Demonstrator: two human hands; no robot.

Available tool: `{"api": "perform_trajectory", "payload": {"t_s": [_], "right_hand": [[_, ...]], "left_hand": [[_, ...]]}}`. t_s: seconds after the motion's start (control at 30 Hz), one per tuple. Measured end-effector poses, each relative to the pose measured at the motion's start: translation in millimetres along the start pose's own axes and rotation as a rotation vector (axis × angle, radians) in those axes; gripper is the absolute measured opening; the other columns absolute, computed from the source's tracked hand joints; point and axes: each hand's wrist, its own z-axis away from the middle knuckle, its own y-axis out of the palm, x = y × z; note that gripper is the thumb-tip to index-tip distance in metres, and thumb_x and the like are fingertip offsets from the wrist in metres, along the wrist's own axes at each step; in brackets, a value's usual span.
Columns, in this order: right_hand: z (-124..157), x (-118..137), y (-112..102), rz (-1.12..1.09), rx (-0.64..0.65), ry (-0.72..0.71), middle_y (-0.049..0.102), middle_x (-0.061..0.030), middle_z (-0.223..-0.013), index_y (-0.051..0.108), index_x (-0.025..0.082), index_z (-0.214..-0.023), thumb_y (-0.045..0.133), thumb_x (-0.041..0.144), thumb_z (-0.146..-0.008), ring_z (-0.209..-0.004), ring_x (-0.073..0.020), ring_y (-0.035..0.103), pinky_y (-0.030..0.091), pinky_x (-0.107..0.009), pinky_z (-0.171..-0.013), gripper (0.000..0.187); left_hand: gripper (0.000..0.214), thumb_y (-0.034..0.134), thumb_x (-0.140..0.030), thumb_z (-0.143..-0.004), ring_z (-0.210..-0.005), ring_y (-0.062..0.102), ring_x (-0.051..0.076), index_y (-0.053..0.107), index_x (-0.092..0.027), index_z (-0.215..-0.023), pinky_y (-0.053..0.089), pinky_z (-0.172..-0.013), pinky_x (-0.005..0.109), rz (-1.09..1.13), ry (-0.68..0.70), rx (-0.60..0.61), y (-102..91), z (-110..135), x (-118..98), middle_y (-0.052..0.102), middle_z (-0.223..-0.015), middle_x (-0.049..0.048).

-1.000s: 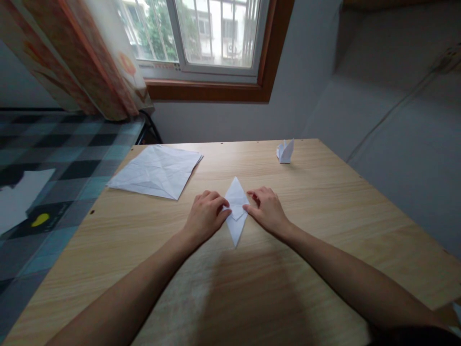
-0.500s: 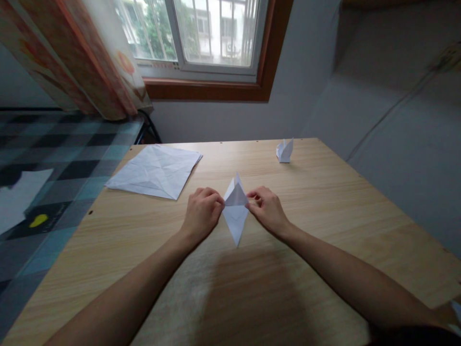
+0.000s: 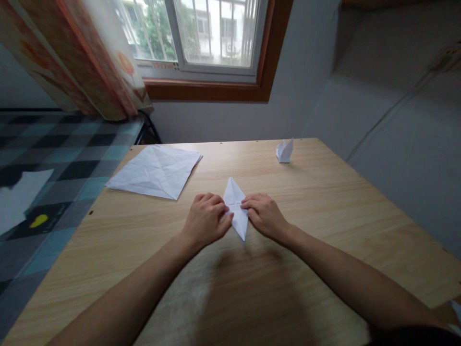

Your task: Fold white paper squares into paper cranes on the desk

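Note:
A small white folded paper (image 3: 234, 192), diamond-shaped with one point away from me and one toward me, is between my hands over the middle of the wooden table (image 3: 230, 298). My left hand (image 3: 208, 218) grips its left side, thumb and fingers closed at the edge. On the opposite side my right hand (image 3: 264, 215) holds the right edge, its fingers lying over the paper's middle. The fingertips cover both side corners of the paper.
Larger creased white paper sheets (image 3: 156, 170) lie at the table's back left. A folded paper figure (image 3: 284, 151) stands at the back right. Left of the table is a checked cloth (image 3: 82, 168) with torn white paper (image 3: 27, 194) on it. A window (image 3: 216, 36) is behind.
The raised flaps of the folded paper now lie flat, making a longer diamond that is slightly turned. My fingers have moved inward over its middle.

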Motion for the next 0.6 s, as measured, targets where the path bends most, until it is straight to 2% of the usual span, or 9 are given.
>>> {"api": "perform_trajectory", "payload": {"t_s": [0.1,0.17,0.23,0.33,0.43,0.5,0.6], "right_hand": [[0.9,4.2,-3.2,0.086,0.023,-0.035,0.075,-0.0096,-0.095,0.075,0.016,-0.086,0.057,0.005,-0.077,-0.092,-0.0243,0.065,0.050,-0.039,-0.088,0.023],[2.5,8.8,-5.9,0.140,0.044,-0.064,0.074,-0.0100,-0.088,0.075,0.015,-0.083,0.059,0.008,-0.076,-0.087,-0.0246,0.064,0.050,-0.038,-0.082,0.019],[4.6,13.0,-7.7,0.169,0.067,-0.109,0.072,-0.0094,-0.080,0.075,0.016,-0.078,0.062,0.011,-0.076,-0.080,-0.0241,0.063,0.050,-0.037,-0.077,0.014],[7.8,14.8,-7.6,0.115,0.101,-0.220,0.069,-0.0069,-0.073,0.072,0.018,-0.072,0.065,0.018,-0.078,-0.073,-0.0218,0.062,0.048,-0.036,-0.073,0.010],[9.8,9.3,-4.7,-0.032,0.131,-0.312,0.071,-0.0056,-0.079,0.071,0.019,-0.078,0.067,0.024,-0.083,-0.077,-0.0199,0.064,0.050,-0.033,-0.076,0.008],[10.5,4.0,-2.5,-0.095,0.119,-0.317,0.073,-0.0055,-0.086,0.070,0.020,-0.083,0.070,0.027,-0.085,-0.084,-0.0197,0.066,0.051,-0.032,-0.078,0.007],[11.5,-0.6,-1.1,-0.066,0.065,-0.293,0.072,-0.0058,-0.088,0.068,0.020,-0.084,0.072,0.028,-0.086,-0.085,-0.0202,0.065,0.051,-0.031,-0.077,0.010]], "left_hand": [[0.041,0.061,-0.057,-0.086,-0.094,0.063,0.028,0.072,-0.018,-0.078,0.040,-0.097,0.051,-0.113,0.033,0.048,-4.4,1.4,-10.3,0.072,-0.091,0.0096],[0.046,0.061,-0.061,-0.084,-0.101,0.062,0.031,0.072,-0.016,-0.083,0.034,-0.106,0.055,-0.173,0.049,0.086,-5.4,3.2,-16.8,0.072,-0.093,0.0118],[0.043,0.059,-0.055,-0.087,-0.111,0.060,0.034,0.071,-0.014,-0.094,0.029,-0.111,0.058,-0.199,0.049,0.119,-4.6,5.2,-20.4,0.072,-0.102,0.0141],[0.036,0.051,-0.032,-0.093,-0.128,0.052,0.034,0.064,-0.013,-0.121,0.028,-0.113,0.058,-0.187,0.057,0.181,-1.3,7.3,-16.1,0.065,-0.129,0.0153],[0.051,0.044,-0.021,-0.093,-0.140,0.042,0.033,0.048,-0.015,-0.143,0.030,-0.112,0.058,-0.133,0.106,0.273,2.3,7.8,-3.5,0.050,-0.150,0.0123],[0.054,0.043,-0.020,-0.092,-0.143,0.037,0.033,0.045,-0.017,-0.146,0.029,-0.112,0.058,-0.104,0.129,0.293,3.7,7.5,4.2,0.047,-0.153,0.0111],[0.046,0.046,-0.019,-0.091,-0.142,0.037,0.033,0.057,-0.019,-0.136,0.029,-0.113,0.057,-0.079,0.179,0.219,3.6,6.6,9.0,0.049,-0.151,0.0113]]}}
